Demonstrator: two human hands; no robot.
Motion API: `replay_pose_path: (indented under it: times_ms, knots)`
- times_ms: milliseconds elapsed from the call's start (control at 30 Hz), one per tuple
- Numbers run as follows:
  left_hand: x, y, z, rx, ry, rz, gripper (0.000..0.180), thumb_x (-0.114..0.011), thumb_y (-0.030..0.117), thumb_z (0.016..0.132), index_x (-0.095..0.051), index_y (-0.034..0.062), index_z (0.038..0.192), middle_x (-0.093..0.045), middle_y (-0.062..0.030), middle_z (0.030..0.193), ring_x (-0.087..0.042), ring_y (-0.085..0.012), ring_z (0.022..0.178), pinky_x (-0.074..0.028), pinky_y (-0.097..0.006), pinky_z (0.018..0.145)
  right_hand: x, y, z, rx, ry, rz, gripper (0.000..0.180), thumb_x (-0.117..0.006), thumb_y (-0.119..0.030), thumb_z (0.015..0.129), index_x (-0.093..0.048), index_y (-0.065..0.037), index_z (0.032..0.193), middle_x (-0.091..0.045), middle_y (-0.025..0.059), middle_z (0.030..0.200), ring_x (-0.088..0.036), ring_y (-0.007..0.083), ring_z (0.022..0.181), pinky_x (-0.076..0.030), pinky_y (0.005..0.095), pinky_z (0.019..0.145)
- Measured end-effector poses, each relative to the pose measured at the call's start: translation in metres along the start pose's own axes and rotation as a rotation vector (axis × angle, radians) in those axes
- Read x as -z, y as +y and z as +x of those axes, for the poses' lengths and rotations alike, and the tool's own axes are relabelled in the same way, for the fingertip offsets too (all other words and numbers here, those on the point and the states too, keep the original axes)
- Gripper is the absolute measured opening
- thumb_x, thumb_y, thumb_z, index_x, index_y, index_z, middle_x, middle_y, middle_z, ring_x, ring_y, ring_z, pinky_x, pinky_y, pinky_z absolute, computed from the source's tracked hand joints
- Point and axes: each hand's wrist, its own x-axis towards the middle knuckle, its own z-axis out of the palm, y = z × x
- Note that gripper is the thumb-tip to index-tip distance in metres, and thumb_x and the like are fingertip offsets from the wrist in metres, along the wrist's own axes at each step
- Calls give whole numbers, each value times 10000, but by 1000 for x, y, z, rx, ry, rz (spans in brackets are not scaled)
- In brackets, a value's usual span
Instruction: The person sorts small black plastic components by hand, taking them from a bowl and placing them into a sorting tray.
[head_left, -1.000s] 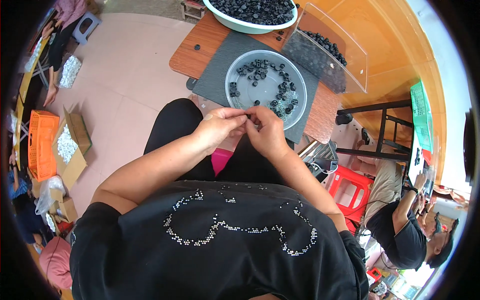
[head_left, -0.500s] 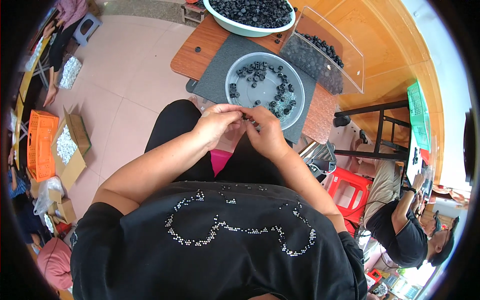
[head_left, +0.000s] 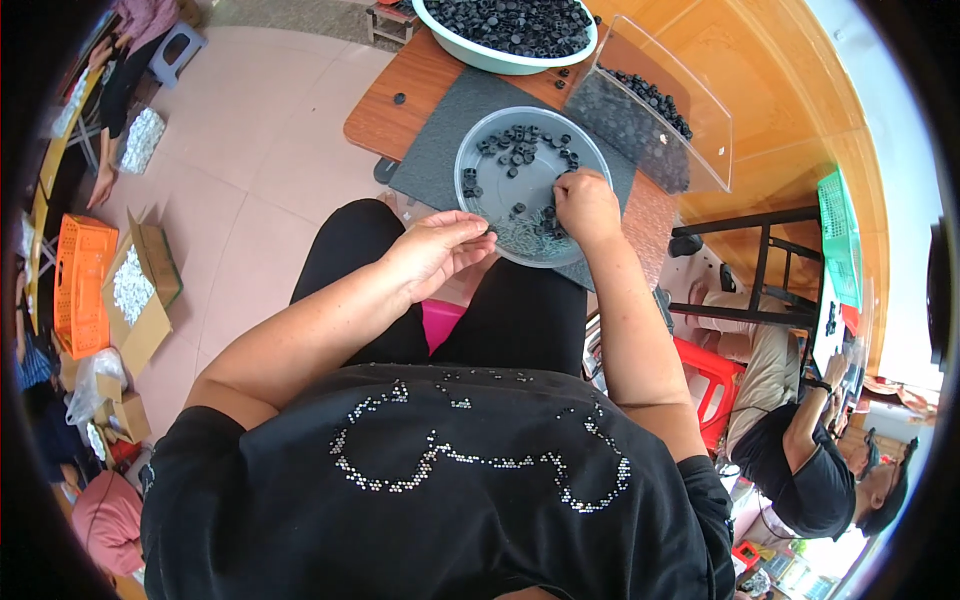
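The round tray (head_left: 500, 190) of small black rings (head_left: 520, 150) lies on a dark mat (head_left: 440, 150) on the wooden surface (head_left: 390, 110), just before the person's knees. The right hand (head_left: 585, 205) reaches into the tray's near side, fingers curled together over the rings; whether it grips one I cannot tell. The left hand (head_left: 435, 250) hovers at the tray's near rim, fingertips pinched together. A bowl (head_left: 500, 55) of rings stands beyond the tray.

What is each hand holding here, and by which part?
The left hand pinches something tiny at its fingertips, too small to identify. The right hand reaches into the grey round tray among small black parts; its grasp is hidden.
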Motion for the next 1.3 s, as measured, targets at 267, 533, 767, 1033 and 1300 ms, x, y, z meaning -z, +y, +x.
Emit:
replay_pose_path:
  times_ms: [267,533,767,1033,1300]
  knots:
    - [1,0,-3,-36,-15,43,103,-581,86,873,-572,23,954,-614,-56,865,-607,-122,798,-518,-219,721,10,-29,9,-125,-267,-369,164,-585,-76,701,-684,-23,820,-647,155,922,-613,309,910,-504,384,781]
    - [7,-1,-5,-33,16,38,110,-596,112,870,-586,33,946,-613,-42,854,-595,-103,772,-501,-203,695,8,-8,-2,-21,-203,64,117,-575,-107,727,-672,-62,773,-633,140,894,-594,316,914,-497,385,778]
    - [6,0,-8,-25,20,62,119,-600,124,869,-585,36,947,-612,-36,845,-588,-97,758,-496,-206,687,1,-24,-13,109,-153,-163,114,-587,-107,712,-665,-26,731,-617,139,833,-586,307,888,-497,387,776]
    - [8,0,-11,-45,53,95,127,-600,126,868,-587,34,955,-613,-35,846,-585,-99,756,-493,-208,690,7,-32,-17,88,-186,-207,128,-580,-74,678,-670,-13,746,-624,146,850,-586,305,889,-497,379,782]
    - [1,1,-17,-25,42,142,133,-599,139,871,-594,51,970,-617,-31,857,-582,-94,760,-484,-209,680,0,-22,-23,99,-2,-38,107,-584,-84,691,-662,-22,730,-633,154,822,-604,307,809,-505,360,741]
